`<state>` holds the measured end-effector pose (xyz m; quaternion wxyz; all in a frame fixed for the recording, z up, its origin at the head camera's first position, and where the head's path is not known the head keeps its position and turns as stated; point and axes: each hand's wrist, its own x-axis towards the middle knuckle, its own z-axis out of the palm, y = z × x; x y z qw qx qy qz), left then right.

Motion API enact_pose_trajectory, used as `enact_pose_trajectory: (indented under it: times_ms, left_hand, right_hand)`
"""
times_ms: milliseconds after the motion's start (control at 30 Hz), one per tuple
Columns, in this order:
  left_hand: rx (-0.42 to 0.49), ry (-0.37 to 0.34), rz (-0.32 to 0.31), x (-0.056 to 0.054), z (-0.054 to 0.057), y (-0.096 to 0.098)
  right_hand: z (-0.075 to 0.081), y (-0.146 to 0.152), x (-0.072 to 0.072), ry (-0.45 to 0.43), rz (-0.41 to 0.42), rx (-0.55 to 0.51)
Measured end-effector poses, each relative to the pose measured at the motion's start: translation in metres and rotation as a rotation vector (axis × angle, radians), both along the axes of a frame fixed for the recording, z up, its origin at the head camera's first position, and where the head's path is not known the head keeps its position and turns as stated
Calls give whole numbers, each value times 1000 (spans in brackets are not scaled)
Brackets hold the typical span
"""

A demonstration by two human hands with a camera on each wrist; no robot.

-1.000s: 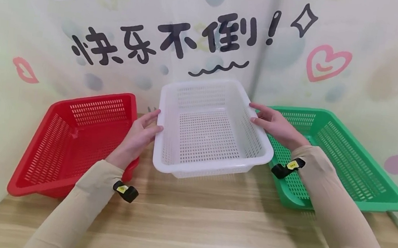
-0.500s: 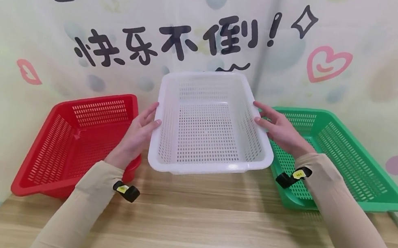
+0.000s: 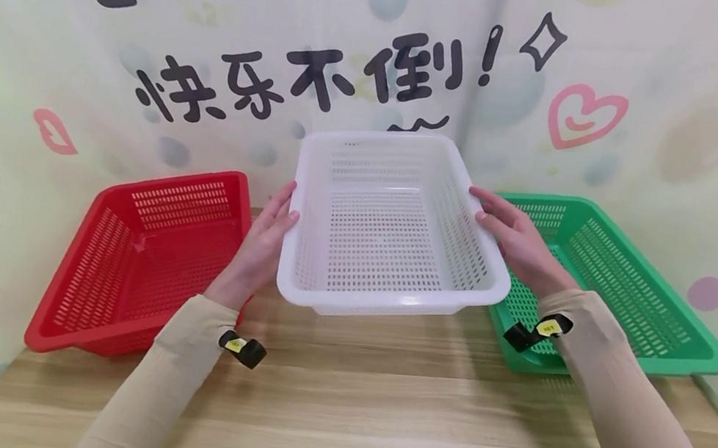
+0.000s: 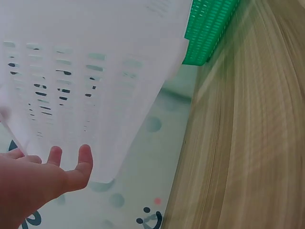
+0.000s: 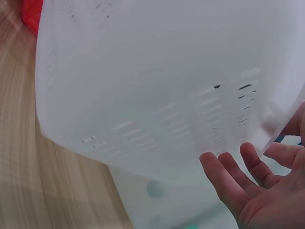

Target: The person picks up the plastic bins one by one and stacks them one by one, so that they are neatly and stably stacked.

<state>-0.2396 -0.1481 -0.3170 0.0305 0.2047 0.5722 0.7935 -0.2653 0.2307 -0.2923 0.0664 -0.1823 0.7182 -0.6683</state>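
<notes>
Currently the left hand (image 3: 255, 250) and right hand (image 3: 527, 250) grip the white basket (image 3: 383, 302) by opposite rims, fingers partly curled, holding it tilted above the worktop (image 3: 337, 414) towards its back edge, between the red basket (image 3: 90, 335) and green basket (image 3: 682, 366).

You have one red basket (image 3: 95, 334), one white basket (image 3: 390, 303) and one green basket (image 3: 631, 285) in sight, three in all. You show two hands, one left hand (image 3: 263, 246) and one right hand (image 3: 522, 248), plus two sleeves (image 3: 155, 378), two black straps (image 3: 254, 353) and two yellow labels (image 3: 550, 327), one per strap. Under them you have one worktop (image 3: 365, 402). Behind, you can count two pink hearts (image 3: 585, 120), one four-pointed star (image 3: 545, 27), one purple dot (image 3: 706, 293) and, in the lower line of lettering, four characters (image 3: 319, 86) and one exclamation mark (image 3: 491, 50).
</notes>
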Motion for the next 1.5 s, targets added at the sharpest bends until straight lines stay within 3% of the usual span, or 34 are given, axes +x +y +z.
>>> enact_pose_trajectory:
  times_ms: [133, 433, 767, 1000, 1267, 1500]
  left_hand:
    - [53, 22, -15, -2, -4, 10]
    - [72, 39, 27, -7, -8, 28]
    - [111, 80, 53, -13, -6, 46]
    - [152, 44, 44, -19, -7, 63]
    - [199, 27, 20, -28, -7, 85]
    - [210, 5, 4, -28, -11, 98]
  right_hand:
    - [1, 6, 4, 8, 1, -80]
    - [9, 14, 15, 49, -15, -188]
    - [12, 23, 20, 76, -30, -270]
    - [16, 29, 24, 22, -36, -334]
    - [19, 46, 27, 22, 1, -418]
    - [17, 60, 32, 1, 7, -413]
